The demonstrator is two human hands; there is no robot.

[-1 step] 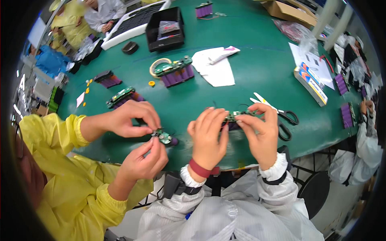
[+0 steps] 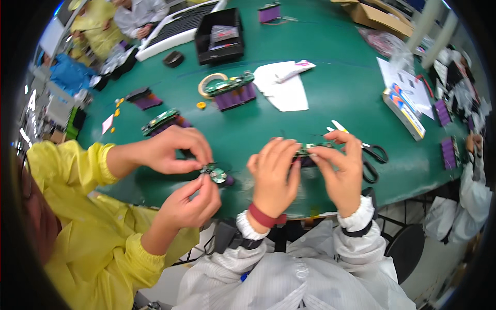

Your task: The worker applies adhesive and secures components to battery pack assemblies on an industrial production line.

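Observation:
Between my two hands, near the table's front edge, is a battery pack with a green circuit board (image 2: 308, 148) on top. My left hand (image 2: 274, 175), with a red band at the wrist, closes around its left end, and the fingers hide much of it. Thumb and forefinger of my right hand (image 2: 341, 173) pinch the board's right end. Just beyond that hand lie scissors (image 2: 374, 152) with black handles, partly covered by it. On my left, a co-worker in yellow holds a similar board (image 2: 216, 174) with both hands.
Other battery packs stand on the green table (image 2: 237, 137), one (image 2: 235, 95) beside a tape roll (image 2: 205, 82). White paper (image 2: 289, 95) lies ahead. At the back is a black bin (image 2: 204, 44); to the right are a small box (image 2: 405, 113) and an open carton (image 2: 377, 18).
The whole view has shifted slightly, so things appear a little farther right. My hands keep the same hold on the battery pack.

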